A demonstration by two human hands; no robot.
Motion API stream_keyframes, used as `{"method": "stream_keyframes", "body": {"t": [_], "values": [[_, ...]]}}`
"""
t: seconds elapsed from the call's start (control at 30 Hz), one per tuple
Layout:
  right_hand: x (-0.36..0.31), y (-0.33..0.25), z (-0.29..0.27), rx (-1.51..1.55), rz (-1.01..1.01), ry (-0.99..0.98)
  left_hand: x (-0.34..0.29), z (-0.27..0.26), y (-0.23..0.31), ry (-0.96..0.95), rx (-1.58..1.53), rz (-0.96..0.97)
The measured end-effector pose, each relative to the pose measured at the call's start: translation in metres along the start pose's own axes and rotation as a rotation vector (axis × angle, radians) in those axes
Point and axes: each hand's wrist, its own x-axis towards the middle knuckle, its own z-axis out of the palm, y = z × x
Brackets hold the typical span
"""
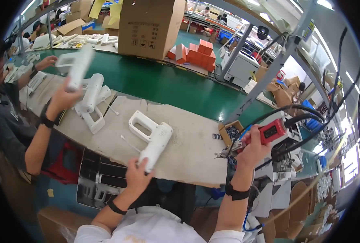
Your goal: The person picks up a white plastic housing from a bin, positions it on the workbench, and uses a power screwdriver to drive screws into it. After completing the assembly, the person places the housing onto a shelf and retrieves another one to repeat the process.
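Observation:
A white plastic housing (157, 139) with a loop-shaped handle lies on the brown work surface in front of me, a short white cable with a small plug beside it. My left hand (137, 177) grips the narrow near end of this housing between thumb and fingers. At the right, my right hand (253, 149) is closed around a red tool (272, 131) with a small dark display and a thick black cable. Metal parts (224, 154) show just left of that hand, too unclear to name. The right hand is well apart from the housing.
At left, a co-worker's hand (64, 96) holds up a blurred white housing (81, 69). More white housings (92, 93) lie between us. A small carton (232, 131) of metal parts sits by the right edge. A green belt (147, 81), large carton (147, 30) and orange boxes (202, 54) stand beyond.

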Motion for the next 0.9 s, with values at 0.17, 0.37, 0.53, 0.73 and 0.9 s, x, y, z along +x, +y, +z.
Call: {"method": "stream_keyframes", "body": {"t": [0.17,0.37,0.53,0.73,0.9], "values": [[-0.021,-0.016,-0.004,-0.004,-0.010,-0.055,0.028,-0.011,0.059,-0.425,-0.036,0.236],[-0.032,-0.019,0.009,0.012,-0.003,-0.047,0.125,0.038,0.086,-0.443,0.286,0.908],[-0.028,-0.012,0.011,-0.009,-0.046,-0.045,0.163,0.081,0.094,-0.932,0.496,0.609],[-0.010,0.017,0.020,0.035,-0.105,-0.065,0.163,0.094,0.097,-0.837,0.358,0.397],[-0.003,0.050,0.040,0.027,-0.148,-0.125,0.163,0.093,0.092,-0.833,0.365,0.404]]}}
